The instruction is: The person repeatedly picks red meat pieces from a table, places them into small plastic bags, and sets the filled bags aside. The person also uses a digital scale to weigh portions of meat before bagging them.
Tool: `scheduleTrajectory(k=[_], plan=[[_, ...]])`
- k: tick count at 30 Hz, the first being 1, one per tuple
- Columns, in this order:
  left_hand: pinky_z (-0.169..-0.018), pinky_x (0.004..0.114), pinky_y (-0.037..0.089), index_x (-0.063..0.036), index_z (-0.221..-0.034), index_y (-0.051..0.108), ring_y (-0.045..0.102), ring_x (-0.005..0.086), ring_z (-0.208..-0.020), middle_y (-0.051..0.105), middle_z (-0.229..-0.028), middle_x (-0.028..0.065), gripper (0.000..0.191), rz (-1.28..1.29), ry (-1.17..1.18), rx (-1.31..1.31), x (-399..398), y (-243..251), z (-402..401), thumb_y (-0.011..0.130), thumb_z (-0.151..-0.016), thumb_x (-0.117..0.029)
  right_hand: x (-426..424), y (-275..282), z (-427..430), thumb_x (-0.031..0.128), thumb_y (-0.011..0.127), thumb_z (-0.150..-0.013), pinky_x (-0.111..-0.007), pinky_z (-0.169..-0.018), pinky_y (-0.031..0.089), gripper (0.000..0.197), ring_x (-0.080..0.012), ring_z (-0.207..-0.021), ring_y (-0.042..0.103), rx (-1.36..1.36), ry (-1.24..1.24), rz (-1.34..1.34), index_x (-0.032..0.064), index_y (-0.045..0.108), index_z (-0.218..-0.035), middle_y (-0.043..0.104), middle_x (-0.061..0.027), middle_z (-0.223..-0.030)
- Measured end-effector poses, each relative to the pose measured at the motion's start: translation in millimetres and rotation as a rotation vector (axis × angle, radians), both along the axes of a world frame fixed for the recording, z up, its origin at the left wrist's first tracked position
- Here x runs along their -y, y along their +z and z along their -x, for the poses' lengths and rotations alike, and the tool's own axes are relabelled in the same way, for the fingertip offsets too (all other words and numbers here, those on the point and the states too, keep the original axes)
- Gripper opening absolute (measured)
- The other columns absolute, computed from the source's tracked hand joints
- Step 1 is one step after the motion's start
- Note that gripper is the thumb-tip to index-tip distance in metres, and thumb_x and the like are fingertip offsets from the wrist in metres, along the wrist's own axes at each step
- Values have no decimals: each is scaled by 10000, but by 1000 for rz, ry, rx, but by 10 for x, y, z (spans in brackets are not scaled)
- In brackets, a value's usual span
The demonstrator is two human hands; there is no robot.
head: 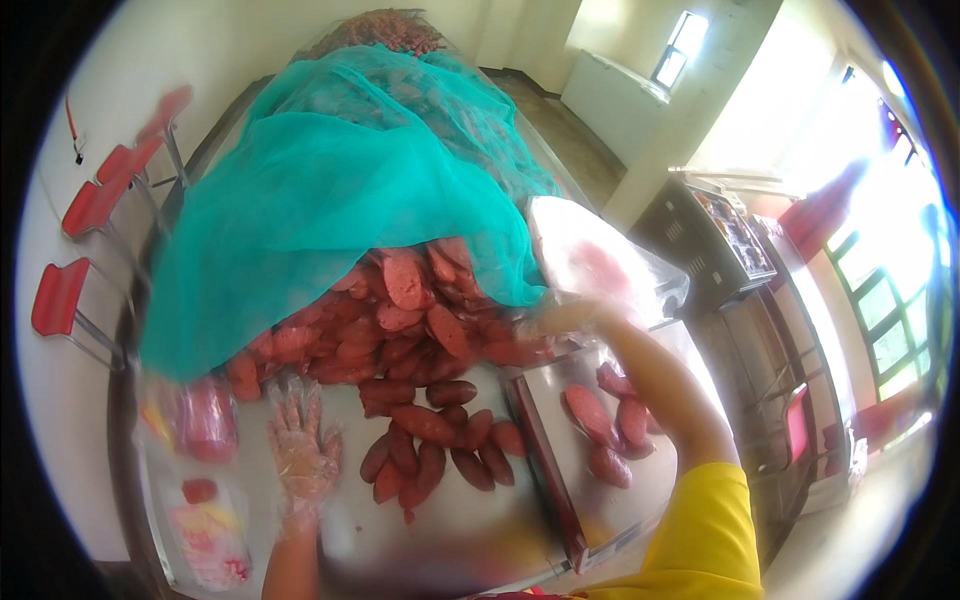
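Note:
My left hand (pixel 304 450), in a clear plastic glove, lies palm down on the metal tabletop (pixel 337 540) with its fingers apart. Its fingertips are near a big heap of reddish sausage-like pieces (pixel 405 281). A loose group of these pieces (pixel 427 426) lies to its right. Over most of the heap spreads a turquoise mesh cloth (pixel 322 180). My right hand (pixel 570 316), blurred, reaches between the cloth's edge and a white plastic bag (pixel 592 255); its grip is unclear. Under my right forearm, several pieces (pixel 589 412) rest beyond a dark red divider (pixel 544 472).
At the left lie a plastic-wrapped red pack (pixel 208 420) and a printed plastic packet (pixel 206 536). Red chairs (pixel 60 296) line the left wall. A dark metal cabinet (pixel 694 232) stands at right, before the windows. More reddish pieces (pixel 379 31) are heaped at the table's far end.

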State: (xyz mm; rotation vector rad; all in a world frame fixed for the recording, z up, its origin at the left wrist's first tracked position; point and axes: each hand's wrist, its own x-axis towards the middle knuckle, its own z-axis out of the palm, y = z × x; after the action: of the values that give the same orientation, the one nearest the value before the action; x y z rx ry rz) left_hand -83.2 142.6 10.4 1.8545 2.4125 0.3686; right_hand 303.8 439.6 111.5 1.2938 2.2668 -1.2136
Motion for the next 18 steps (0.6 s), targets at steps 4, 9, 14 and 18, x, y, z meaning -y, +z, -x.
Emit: scheduleTrajectory(k=[4,9,14,18], plan=[[-1211,578,208,-150,-1593,347,180,400,-1545,261,-1662,170,724,12,-7,-60,-19,-25,-7,579,-948,-382,50,40,-109,356,721,-901,-285,-692,538,334,-164,-804,689,-372,-170,146,59,789,-1036,757,-45,-905],[-1211,597,205,-179,-1622,271,109,388,-1566,185,-1698,119,745,101,22,-23,-31,42,-23,540,-965,-404,289,58,175,362,756,-873,-323,-690,540,313,-179,-773,686,-222,46,-99,84,792,-1012,750,-56,-859],[-1215,601,191,-187,-1617,284,97,391,-1566,195,-1695,117,724,26,-8,-7,5,77,-31,529,-977,-420,405,-399,645,315,751,-871,-367,-649,527,259,-210,-740,676,-8,125,-265,64,762,-939,731,-83,-843],[-1216,597,192,-186,-1614,292,107,393,-1564,211,-1690,117,730,-23,-5,21,4,43,-18,539,-971,-427,293,-879,734,265,742,-869,-390,-621,520,223,-232,-722,674,52,173,-359,44,740,-899,723,-103,-837]])
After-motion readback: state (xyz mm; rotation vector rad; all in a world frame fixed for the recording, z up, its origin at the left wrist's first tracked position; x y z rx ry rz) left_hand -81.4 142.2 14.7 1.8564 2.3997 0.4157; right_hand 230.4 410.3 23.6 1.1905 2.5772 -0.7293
